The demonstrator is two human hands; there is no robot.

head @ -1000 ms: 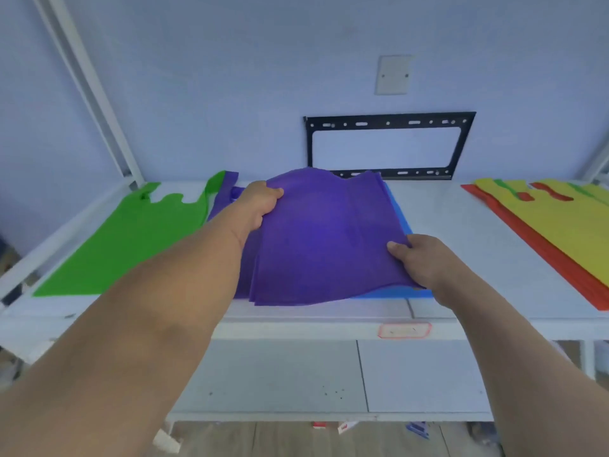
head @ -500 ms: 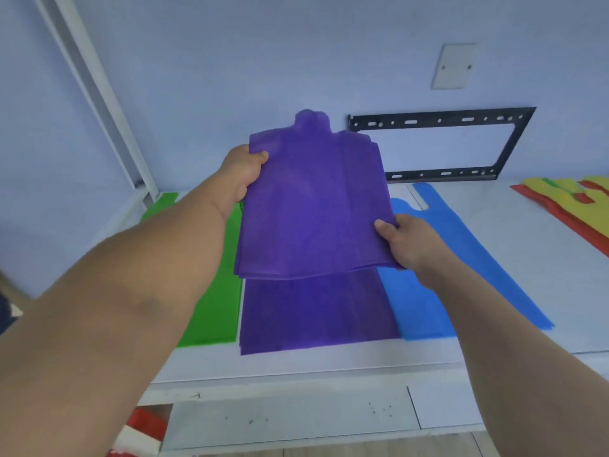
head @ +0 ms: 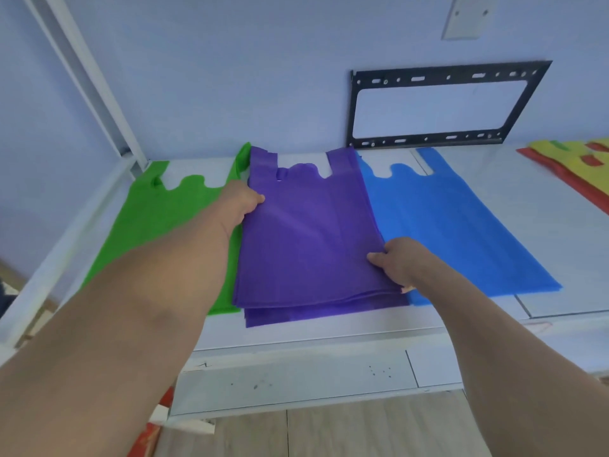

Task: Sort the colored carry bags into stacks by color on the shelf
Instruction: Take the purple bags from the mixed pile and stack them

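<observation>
I see flat purple non-woven carry bags stacked mid white shelf. Left hand grips stack's left edge, thumb on top. Right hand pinches right edge near front corner (fingers tucked under). Green bag at 9 o'clock of stack, blue bag at 3 o'clock. Red-and-yellow bags at far 2 o'clock, well apart.

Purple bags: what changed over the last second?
Both hands lifted the held purple bags off the blue bag, carried them left and lowered them onto the purple stack. Left hand and right hand still grip them. Green bag and yellow-and-red pile unchanged.
</observation>
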